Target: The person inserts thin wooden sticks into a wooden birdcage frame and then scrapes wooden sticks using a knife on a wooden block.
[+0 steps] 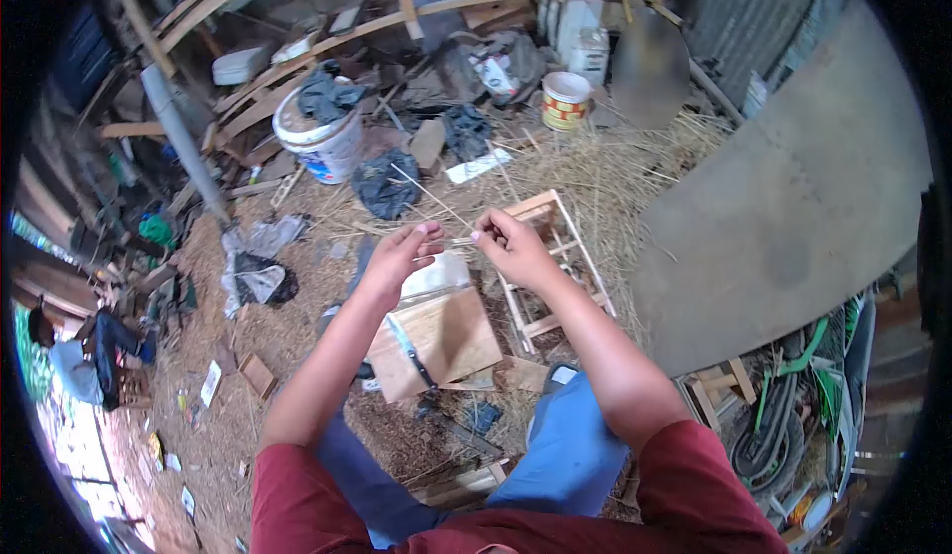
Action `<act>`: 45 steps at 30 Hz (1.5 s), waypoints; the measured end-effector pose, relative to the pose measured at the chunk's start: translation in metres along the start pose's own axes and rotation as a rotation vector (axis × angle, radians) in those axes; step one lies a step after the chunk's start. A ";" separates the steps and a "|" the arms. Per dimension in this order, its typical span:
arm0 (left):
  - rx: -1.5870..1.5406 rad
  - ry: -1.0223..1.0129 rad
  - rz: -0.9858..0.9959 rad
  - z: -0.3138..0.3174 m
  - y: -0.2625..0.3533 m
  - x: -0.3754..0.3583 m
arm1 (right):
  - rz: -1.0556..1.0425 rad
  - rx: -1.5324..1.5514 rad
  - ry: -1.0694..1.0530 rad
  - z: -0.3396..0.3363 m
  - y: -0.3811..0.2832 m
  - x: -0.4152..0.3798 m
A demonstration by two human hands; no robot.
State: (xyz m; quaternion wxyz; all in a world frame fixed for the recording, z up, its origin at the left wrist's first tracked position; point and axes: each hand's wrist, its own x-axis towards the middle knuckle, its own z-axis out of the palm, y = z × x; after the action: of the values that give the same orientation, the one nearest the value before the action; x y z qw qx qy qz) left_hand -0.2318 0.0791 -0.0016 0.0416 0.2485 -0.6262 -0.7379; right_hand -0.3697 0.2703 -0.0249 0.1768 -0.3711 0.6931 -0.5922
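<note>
My right hand (pixel 513 246) is closed in a pinch on a long thin straw (pixel 433 195), which slants up and away to the left. My left hand (pixel 402 256) is beside it, thumb and fingertips curled together. Whether something thin lies in that pinch is too small to tell. Below my hands, a wooden board (pixel 451 331) lies between my knees. A knife (pixel 407 348) with a black handle rests on the board, blade pointing away from me. Just right of the board is a small wooden frame (pixel 585 261) with crossbars.
Loose straw (pixel 635 172) covers the ground ahead. A white bucket (pixel 319 142) and a yellow-red bucket (pixel 566 103) stand farther off. A large grey sheet (pixel 783 227) leans at the right, near a motorcycle (pixel 783 415). A seated person (pixel 84 356) is far left.
</note>
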 end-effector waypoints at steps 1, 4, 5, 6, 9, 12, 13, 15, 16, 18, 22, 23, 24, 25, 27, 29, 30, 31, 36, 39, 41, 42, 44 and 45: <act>0.024 0.050 0.070 -0.004 0.013 -0.026 | -0.102 0.013 -0.060 0.009 -0.013 -0.002; 0.051 0.164 0.217 -0.015 0.027 -0.082 | -0.138 -0.006 -0.169 0.037 -0.042 -0.009; 0.075 0.205 0.320 -0.020 0.026 -0.094 | -0.132 -0.026 -0.197 0.048 -0.047 -0.012; 0.055 0.239 0.382 -0.023 0.021 -0.100 | -0.155 -0.025 -0.205 0.057 -0.051 -0.015; -0.059 0.301 0.474 -0.025 -0.011 -0.107 | -0.146 -0.061 -0.300 0.077 -0.056 -0.027; -0.044 0.270 0.487 -0.024 -0.016 -0.112 | -0.173 -0.068 -0.325 0.090 -0.054 -0.045; 0.001 0.224 0.537 -0.026 -0.013 -0.112 | -0.252 -0.051 -0.278 0.094 -0.054 -0.049; -0.124 0.279 0.523 -0.032 -0.004 -0.109 | -0.187 -0.118 -0.285 0.090 -0.049 -0.052; -0.184 0.280 0.546 -0.042 -0.004 -0.103 | -0.171 -0.163 -0.272 0.087 -0.052 -0.054; -0.271 0.412 0.589 -0.061 -0.002 -0.094 | -0.114 -0.244 -0.243 0.083 -0.057 -0.059; -0.448 0.472 0.678 -0.106 -0.002 -0.103 | -0.118 -0.295 -0.223 0.090 -0.044 -0.067; -0.492 0.539 0.641 -0.116 -0.002 -0.108 | -0.118 -0.298 -0.226 0.095 -0.038 -0.070; -0.535 0.604 0.608 -0.125 0.000 -0.113 | -0.095 -0.346 -0.241 0.101 -0.030 -0.073; -0.541 0.603 0.614 -0.134 -0.002 -0.118 | -0.073 -0.396 -0.254 0.108 -0.025 -0.077; -0.482 0.593 0.584 -0.149 -0.008 -0.126 | 0.030 -0.530 -0.266 0.130 0.019 -0.086; -0.373 0.550 0.571 -0.166 -0.020 -0.127 | 0.216 -0.633 -0.381 0.155 0.039 -0.111; -0.252 0.508 0.557 -0.172 -0.024 -0.129 | 0.219 -0.642 -0.382 0.168 0.050 -0.125; -0.257 0.506 0.556 -0.172 -0.026 -0.135 | 0.214 -0.646 -0.399 0.182 0.061 -0.138; -0.198 0.453 0.378 -0.158 -0.040 -0.159 | 0.217 -0.706 -0.167 0.245 0.069 -0.185; 0.065 0.511 0.440 -0.165 -0.066 -0.152 | 0.225 -0.620 -0.026 0.257 0.100 -0.196; 0.245 0.569 0.324 -0.171 -0.094 -0.142 | 0.218 -0.618 0.016 0.255 0.102 -0.196; 0.325 0.584 0.361 -0.175 -0.110 -0.137 | 0.272 -0.641 0.034 0.252 0.107 -0.194; 0.513 0.581 0.236 -0.177 -0.146 -0.136 | 0.332 -0.668 0.138 0.244 0.121 -0.192; 0.692 0.587 0.109 -0.175 -0.162 -0.137 | 0.337 -0.664 0.147 0.240 0.119 -0.193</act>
State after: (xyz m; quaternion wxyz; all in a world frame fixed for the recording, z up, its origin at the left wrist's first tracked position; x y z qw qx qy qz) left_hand 0.0020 0.0068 -0.1278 0.1704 0.4128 -0.8098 -0.3804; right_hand -0.1141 0.2478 -0.2326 0.0916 -0.2456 0.9095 -0.3227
